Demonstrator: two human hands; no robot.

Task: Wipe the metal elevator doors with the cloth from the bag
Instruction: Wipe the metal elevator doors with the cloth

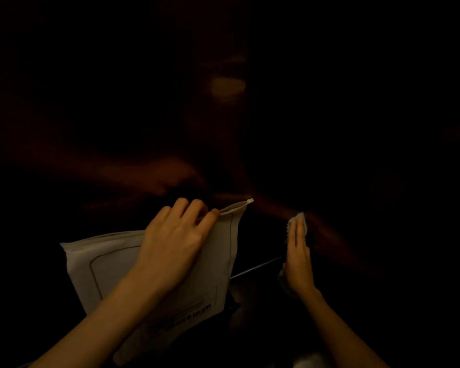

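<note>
The pale bag (154, 264) is pinched at its top edge by the left hand (173, 235). To the right of the bag, the cloth (299, 220) is pressed flat against the dark elevator door (356, 155) under the right hand (298, 258), fingers extended together. The cloth is judged soft, light and crumple-prone, best held beneath a flat palm.

A dim oval glow of light (227, 86) shows far up at centre. Low at the near right edge lies a small pale blurred patch (310, 361), too dark to identify.
</note>
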